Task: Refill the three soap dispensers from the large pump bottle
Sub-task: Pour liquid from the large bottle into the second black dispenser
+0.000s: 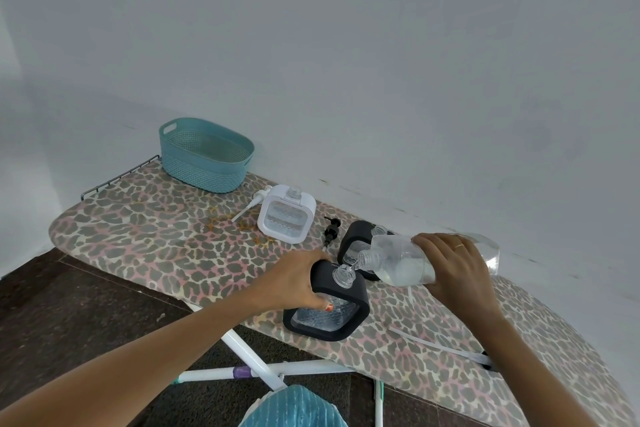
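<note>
On the leopard-print ironing board (145,232) at centre frame, the right hand (453,267) grips the large pump bottle (426,262), tipped near horizontal, its open neck just above the near black dispenser (341,308), which the left hand (294,282) clasps at its side. A thin stream appears to run between the necks. Recommend a steady tilt and the dispenser braced upright; the second black dispenser (356,239) and white dispenser (286,215) wait uncapped, upper centre.

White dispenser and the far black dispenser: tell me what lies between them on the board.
In the head view, a black pump lies between the white dispenser and the far black dispenser, on the board.
</note>
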The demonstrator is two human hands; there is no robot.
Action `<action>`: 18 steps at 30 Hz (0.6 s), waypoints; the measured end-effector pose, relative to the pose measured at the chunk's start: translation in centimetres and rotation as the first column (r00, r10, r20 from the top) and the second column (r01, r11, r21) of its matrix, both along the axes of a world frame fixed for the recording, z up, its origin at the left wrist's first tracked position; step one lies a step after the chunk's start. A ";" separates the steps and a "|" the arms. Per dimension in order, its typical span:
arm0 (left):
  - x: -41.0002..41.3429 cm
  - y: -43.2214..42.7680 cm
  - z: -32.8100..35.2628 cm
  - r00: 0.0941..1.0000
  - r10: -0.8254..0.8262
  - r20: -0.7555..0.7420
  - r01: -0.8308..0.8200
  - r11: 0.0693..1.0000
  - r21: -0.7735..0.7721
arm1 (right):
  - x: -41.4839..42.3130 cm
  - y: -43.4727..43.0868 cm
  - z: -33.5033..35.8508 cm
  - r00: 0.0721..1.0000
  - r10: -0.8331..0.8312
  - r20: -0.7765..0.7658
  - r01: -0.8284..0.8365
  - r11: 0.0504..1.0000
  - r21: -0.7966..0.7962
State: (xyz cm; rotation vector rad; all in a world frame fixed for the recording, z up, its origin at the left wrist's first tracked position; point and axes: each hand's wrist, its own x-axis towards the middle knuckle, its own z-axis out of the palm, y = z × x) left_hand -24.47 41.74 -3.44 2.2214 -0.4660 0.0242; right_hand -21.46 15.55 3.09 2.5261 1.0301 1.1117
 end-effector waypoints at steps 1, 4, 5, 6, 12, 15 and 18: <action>0.0 0.0 0.0 1.000 0.000 0.001 0.000 1.000 0.001 | 0.0 0.0 0.0 1.000 0.002 0.004 -0.002 1.000 0.000; -0.1 0.0 0.1 1.000 0.000 0.001 0.000 1.000 -0.004 | 0.1 -0.1 0.1 1.000 0.004 0.009 -0.004 1.000 0.002; -0.1 0.0 0.1 1.000 0.000 0.001 0.000 1.000 -0.004 | 0.1 -0.2 0.1 1.000 0.007 0.010 -0.007 1.000 0.005; -0.1 0.0 0.0 1.000 0.000 0.000 0.000 1.000 -0.005 | 0.1 -0.2 0.1 1.000 0.008 0.010 -0.008 1.000 0.005; -0.1 -0.2 0.3 1.000 0.000 0.008 0.000 1.000 0.018 | -0.1 -0.1 0.4 1.000 -0.002 0.015 0.002 1.000 -0.001; -0.2 -0.2 0.3 1.000 0.001 0.002 -0.001 1.000 0.012 | -0.2 0.0 0.6 1.000 -0.006 0.024 0.006 1.000 -0.003; -0.2 -0.2 0.3 1.000 0.008 0.006 -0.008 1.000 0.010 | -0.2 0.0 0.7 1.000 -0.002 0.031 0.002 1.000 -0.004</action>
